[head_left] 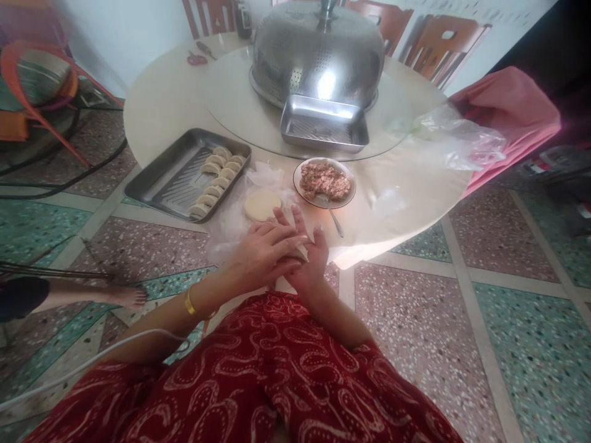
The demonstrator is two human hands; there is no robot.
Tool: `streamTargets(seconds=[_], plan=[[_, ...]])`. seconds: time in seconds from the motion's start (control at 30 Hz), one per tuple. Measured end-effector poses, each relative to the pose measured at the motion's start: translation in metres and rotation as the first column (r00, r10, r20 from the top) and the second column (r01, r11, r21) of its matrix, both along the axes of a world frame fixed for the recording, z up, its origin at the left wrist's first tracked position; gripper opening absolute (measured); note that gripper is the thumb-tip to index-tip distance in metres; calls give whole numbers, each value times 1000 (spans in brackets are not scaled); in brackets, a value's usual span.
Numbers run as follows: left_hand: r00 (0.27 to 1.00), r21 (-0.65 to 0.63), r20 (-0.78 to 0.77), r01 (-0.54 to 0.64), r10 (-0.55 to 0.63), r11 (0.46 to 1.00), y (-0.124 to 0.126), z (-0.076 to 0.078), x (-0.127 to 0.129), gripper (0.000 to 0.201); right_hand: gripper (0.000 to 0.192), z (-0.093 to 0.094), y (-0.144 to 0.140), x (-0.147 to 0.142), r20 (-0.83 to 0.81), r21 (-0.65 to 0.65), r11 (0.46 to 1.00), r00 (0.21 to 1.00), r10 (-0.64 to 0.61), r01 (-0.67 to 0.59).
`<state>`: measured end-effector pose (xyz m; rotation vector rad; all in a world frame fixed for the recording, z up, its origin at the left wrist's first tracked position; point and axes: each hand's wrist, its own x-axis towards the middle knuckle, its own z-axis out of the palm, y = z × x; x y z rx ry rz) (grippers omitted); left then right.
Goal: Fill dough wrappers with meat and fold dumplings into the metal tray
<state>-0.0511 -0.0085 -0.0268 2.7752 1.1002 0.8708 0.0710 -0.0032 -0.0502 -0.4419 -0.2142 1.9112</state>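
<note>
My left hand (272, 246), with a gold bracelet at the wrist, lies across my right hand (314, 261) in front of the table's near edge. Between them is a pale dumpling (301, 252), mostly hidden by the fingers. The right hand cups it with its fingertips apart, while the left fingers bend over it. Just beyond the hands, a stack of round dumpling wrappers (261, 204) rests on a clear plastic bag (231, 224). To the right of the wrappers stands a bowl (295, 184) of minced filling (324, 179), with a spoon (336, 223) leaning out toward me.
A metal tray (157, 178) at left holds rows of folded dumplings (217, 178). Farther back, another metal tray (323, 140) and a large perforated dome cover (318, 55) sit on the glass turntable (240, 132). A pink-covered chair (512, 117) is at right; someone's bare foot (132, 296) is at left.
</note>
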Motion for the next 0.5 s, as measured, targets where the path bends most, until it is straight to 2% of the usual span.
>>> streamTargets(seconds=[0.1, 0.5], plan=[[999, 22, -38, -33, 33, 999, -1, -2, -6, 31, 52, 3, -1, 3, 17, -13, 1000, 1000, -14, 14], [997, 114, -65, -27, 34, 993, -3, 1, -14, 26, 52, 3, 1, 3, -16, -3, 999, 999, -41, 41]])
